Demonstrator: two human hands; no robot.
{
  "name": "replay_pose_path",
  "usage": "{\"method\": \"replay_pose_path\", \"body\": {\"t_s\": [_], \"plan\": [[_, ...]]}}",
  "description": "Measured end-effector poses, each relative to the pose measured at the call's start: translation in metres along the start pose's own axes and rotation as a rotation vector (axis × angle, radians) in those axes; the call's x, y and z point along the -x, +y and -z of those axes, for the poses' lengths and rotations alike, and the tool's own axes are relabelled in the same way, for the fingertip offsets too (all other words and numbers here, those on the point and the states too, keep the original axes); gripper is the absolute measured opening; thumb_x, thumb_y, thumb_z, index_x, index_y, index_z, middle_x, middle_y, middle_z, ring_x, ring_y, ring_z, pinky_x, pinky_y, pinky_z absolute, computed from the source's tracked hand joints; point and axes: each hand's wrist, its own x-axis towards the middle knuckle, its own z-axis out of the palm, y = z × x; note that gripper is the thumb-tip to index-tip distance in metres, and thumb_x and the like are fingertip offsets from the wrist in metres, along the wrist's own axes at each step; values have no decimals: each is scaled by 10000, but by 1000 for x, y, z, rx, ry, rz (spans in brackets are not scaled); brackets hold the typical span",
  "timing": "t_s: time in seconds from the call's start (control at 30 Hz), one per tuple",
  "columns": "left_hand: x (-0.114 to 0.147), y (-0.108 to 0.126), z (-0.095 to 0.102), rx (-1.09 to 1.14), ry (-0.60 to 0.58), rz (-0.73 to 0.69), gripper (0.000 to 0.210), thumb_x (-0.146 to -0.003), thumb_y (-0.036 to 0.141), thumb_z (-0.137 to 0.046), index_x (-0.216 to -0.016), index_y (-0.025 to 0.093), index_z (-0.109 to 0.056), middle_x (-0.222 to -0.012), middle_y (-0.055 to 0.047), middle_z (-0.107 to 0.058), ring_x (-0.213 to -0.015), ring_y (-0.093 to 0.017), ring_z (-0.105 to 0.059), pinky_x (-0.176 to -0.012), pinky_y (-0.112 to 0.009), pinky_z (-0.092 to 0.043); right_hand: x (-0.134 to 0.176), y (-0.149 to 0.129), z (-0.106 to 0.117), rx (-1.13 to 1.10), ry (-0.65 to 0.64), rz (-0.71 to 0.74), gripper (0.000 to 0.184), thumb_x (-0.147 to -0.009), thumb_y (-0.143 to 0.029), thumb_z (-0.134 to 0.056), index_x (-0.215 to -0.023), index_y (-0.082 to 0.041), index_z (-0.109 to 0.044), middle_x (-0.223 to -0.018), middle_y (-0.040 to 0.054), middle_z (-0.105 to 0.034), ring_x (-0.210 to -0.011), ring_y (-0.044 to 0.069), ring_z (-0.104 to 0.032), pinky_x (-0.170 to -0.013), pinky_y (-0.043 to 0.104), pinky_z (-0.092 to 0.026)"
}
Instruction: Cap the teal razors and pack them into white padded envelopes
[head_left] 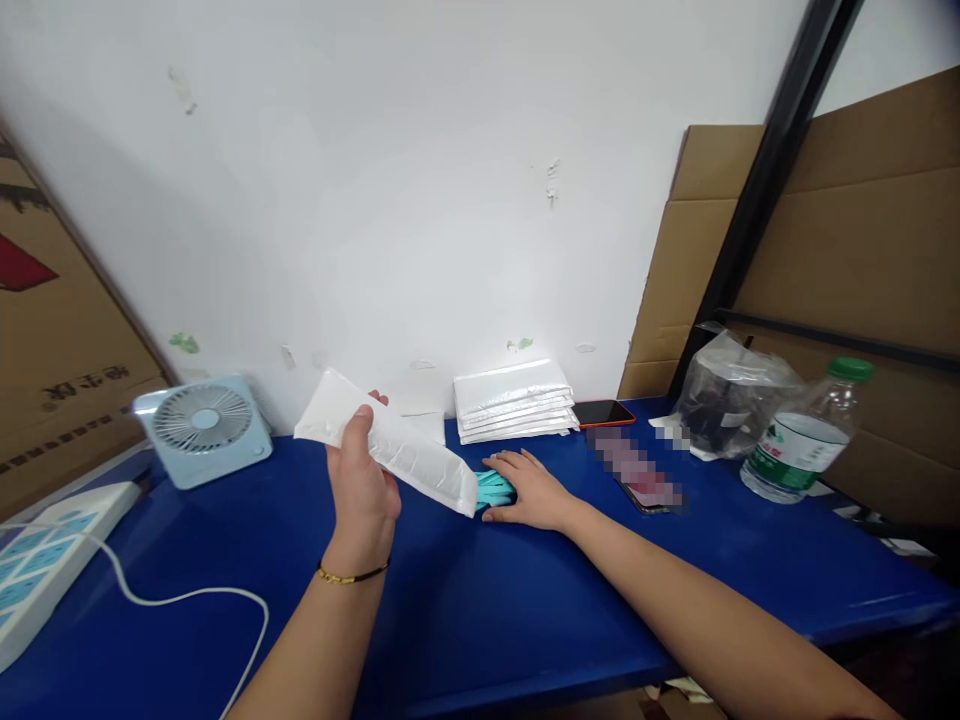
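Observation:
My left hand [361,470] is closed around a white padded envelope [420,462], with the thumb on its upper face. The envelope is held above the table, its right end tilted down. Close to that end, a bundle of thin teal strips [493,489] lies on the blue table [465,610]. My right hand [534,490] closes over the strips from the right, fingers on the far side and thumb on the near side. The palm hides part of the bundle. Behind my hands, several more white padded envelopes [514,400] are stacked against the wall.
A light blue fan [202,425] and a white power strip [56,560] with a white cable [187,592] are at the left. To the right are a phone [604,413], a blurred flat item [637,470], a plastic-wrapped dark object [724,405] and a water bottle [802,440].

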Motion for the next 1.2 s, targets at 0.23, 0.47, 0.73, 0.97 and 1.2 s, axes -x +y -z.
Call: {"method": "replay_pose_path", "body": {"t_s": [0.23,0.47,0.73,0.97,1.2], "plan": [[4,23,-12,-46,-55,-28,290,-725,316,-599,-981,181,-585,-972,-35,-619,-982,-183,-574,-893,-322,-447,0,-8,-3,79,-3,55,758,-708,-695,-473,-1351,-318,-338,-1391,68,-359,-1308,297,-230,-1071,514,-86],[3,54,-17,-99,-136,-153,369,-727,354,-596,-1053,189,-548,-1048,-45,-606,-1018,-208,-566,-885,-343,-457,1,-5,-8,179,-102,65,621,-826,-656,-274,-1365,-349,-299,-1440,34,-291,-1325,285,-200,-1065,506,-86],[-10,76,-12,-310,-215,-355,448,-758,479,-534,-1113,208,-507,-1108,-51,-583,-1045,-219,-556,-864,-336,-469,2,-2,-8,186,-106,67,635,-831,-666,-217,-1377,-347,-272,-1454,37,-263,-1333,294,-178,-1058,519,-87],[-42,16,29,-1366,-327,-599,626,-700,382,-616,-1262,212,-397,-1232,-84,-514,-1141,-273,-463,-992,-414,-292,15,-17,-14,165,-130,72,644,-836,-657,-221,-1388,-327,-251,-1465,47,-233,-1338,301,-156,-1057,521,-84],[-50,-38,91,-1909,-646,-202,943,-577,572,-640,-1370,224,-269,-1257,-145,-483,-1174,-329,-408,-980,-492,-221,11,-8,19,73,126,-6,462,-902,-474,-286,-1272,-260,-462,-1284,69,-491,-1212,229,-392,-1049,416,-212]]}}
